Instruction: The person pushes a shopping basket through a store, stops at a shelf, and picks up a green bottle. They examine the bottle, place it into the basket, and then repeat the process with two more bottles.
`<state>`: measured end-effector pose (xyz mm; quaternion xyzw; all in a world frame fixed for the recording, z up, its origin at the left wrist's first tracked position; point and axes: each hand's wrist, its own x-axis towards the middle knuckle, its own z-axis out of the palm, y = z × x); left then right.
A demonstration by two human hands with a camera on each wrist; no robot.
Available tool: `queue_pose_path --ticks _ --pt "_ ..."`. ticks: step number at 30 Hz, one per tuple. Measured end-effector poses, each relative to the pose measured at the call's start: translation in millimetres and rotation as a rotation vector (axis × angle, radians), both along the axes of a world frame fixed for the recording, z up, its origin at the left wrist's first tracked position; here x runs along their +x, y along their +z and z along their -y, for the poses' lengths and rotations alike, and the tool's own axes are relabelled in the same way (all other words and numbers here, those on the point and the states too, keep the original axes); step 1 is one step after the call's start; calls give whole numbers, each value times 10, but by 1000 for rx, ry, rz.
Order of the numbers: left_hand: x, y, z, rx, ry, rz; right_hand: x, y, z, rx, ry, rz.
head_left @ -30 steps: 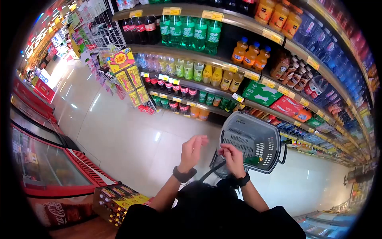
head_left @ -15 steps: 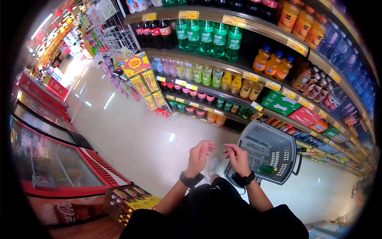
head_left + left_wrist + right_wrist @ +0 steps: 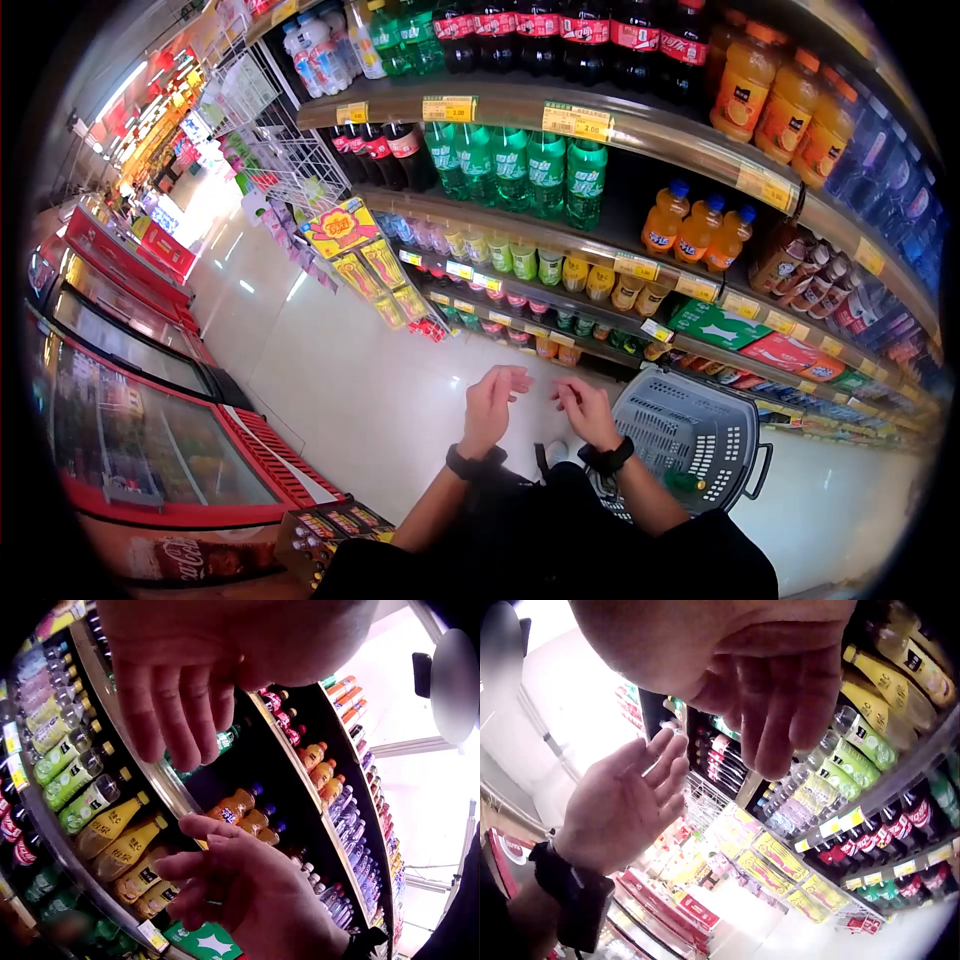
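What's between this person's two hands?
Only open air: in the head view, pale floor shows between the left hand and right hand.

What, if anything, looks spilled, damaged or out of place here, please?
Nothing stands out: the green bottles and blue-capped orange bottles stand upright, the visible floor shows no spill, and the basket appears undamaged.

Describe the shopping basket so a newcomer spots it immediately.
Start at the drinks shelves, then look in front, right of the right hand. The shopping basket there is grey with slotted walls, set apart from the shelved bottles by its open top.
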<state>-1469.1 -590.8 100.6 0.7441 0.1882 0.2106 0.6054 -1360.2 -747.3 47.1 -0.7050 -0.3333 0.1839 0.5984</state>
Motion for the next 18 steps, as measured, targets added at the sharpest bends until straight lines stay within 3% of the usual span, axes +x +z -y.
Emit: queue_pose_path --ticks 9,18 --pt "503 -113 -156 -75 -99 -30 362 112 -24 -5 -164 -90" --pt "1129 -64 -695 -122 -412 43 248 224 -473 1 -386 -123"
